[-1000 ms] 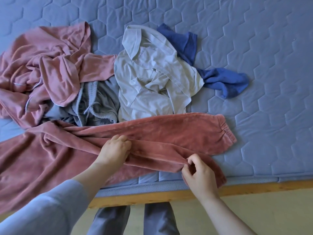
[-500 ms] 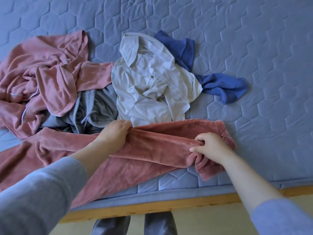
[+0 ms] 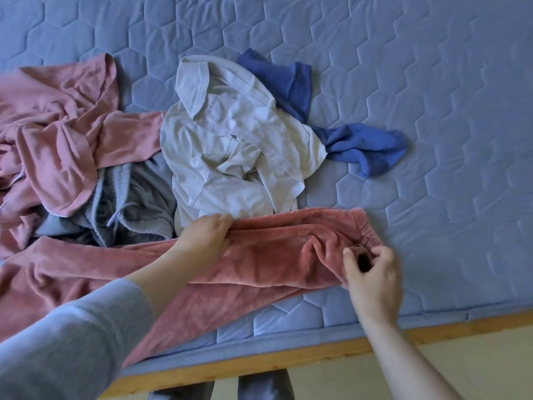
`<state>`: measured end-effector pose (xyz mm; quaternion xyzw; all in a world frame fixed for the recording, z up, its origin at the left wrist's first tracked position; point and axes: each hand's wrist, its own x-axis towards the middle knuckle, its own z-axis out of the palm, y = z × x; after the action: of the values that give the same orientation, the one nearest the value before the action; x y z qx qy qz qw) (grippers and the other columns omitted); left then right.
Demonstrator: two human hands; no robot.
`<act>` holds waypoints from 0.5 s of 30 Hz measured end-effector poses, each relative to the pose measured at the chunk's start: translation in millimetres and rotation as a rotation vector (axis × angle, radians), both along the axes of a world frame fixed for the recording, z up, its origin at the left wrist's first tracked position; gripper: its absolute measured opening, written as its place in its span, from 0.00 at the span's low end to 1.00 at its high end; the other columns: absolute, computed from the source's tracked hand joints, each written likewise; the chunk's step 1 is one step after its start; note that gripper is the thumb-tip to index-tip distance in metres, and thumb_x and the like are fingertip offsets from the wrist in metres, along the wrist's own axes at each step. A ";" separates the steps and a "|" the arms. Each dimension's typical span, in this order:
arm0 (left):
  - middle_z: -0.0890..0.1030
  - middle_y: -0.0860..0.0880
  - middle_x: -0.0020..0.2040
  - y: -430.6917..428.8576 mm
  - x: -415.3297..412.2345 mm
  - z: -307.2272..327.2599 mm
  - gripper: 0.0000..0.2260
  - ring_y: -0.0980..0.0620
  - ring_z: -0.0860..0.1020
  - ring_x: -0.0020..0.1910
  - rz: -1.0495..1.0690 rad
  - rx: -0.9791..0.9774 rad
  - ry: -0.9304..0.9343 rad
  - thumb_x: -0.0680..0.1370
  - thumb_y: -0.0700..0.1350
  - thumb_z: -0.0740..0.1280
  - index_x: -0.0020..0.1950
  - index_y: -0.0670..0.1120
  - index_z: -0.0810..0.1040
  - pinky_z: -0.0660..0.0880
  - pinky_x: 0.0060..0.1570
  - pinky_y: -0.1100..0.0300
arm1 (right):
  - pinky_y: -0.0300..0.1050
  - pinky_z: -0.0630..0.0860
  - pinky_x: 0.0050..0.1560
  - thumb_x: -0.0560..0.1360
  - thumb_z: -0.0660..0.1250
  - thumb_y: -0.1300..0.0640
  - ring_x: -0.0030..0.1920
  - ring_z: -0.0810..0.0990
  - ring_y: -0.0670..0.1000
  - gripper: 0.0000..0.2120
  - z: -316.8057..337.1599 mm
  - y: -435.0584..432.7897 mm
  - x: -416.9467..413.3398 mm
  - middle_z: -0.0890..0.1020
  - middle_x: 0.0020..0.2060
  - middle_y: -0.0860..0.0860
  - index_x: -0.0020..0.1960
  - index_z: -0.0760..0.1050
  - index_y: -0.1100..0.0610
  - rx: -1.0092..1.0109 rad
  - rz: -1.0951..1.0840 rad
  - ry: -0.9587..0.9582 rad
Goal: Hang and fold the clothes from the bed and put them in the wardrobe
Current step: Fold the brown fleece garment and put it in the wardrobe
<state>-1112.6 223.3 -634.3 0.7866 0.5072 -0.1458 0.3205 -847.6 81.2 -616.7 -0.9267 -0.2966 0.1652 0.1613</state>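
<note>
so, pink trousers in both hands' grip: left hand mid-leg, right hand at cuff

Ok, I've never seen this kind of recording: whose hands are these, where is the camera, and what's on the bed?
No machine here: a person wears one camera on the head, looking down at their two bare hands. The left hand grips the leg of plush pink fleece trousers; the right hand pinches their cuffed end. They lie on a blue quilted mattress beside a crumpled pale beige shirt, a dark blue garment, grey drawstring shorts and a thin pink garment.
</note>
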 end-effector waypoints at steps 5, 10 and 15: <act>0.78 0.46 0.52 1.5 46.0 0.8 0.11 0.44 0.76 0.50 -0.003 -0.018 -0.059 0.76 0.42 0.64 0.58 0.45 0.71 0.73 0.46 0.53 | 0.39 0.72 0.45 0.68 0.75 0.45 0.48 0.78 0.48 0.17 -4.7 -26.5 3.6 0.80 0.46 0.46 0.49 0.74 0.51 0.040 0.156 0.337; 0.80 0.46 0.52 -1.9 99.3 -2.2 0.11 0.43 0.78 0.51 -0.094 -0.041 -0.102 0.77 0.42 0.63 0.59 0.46 0.72 0.74 0.46 0.52 | 0.48 0.78 0.50 0.68 0.78 0.60 0.52 0.79 0.52 0.19 -23.3 -30.6 22.7 0.80 0.51 0.51 0.55 0.76 0.60 0.057 0.393 0.258; 0.81 0.46 0.56 -11.0 149.7 -9.6 0.15 0.44 0.79 0.53 -0.148 -0.071 -0.113 0.77 0.48 0.66 0.63 0.46 0.75 0.75 0.53 0.51 | 0.38 0.66 0.33 0.71 0.75 0.52 0.30 0.73 0.47 0.15 -27.9 -28.7 54.6 0.74 0.27 0.46 0.35 0.71 0.55 0.060 0.281 0.295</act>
<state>-962.9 212.4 -643.9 0.8169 0.4235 -0.1425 0.3647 -792.9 52.5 -644.5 -0.8366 -0.4010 0.3112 0.2059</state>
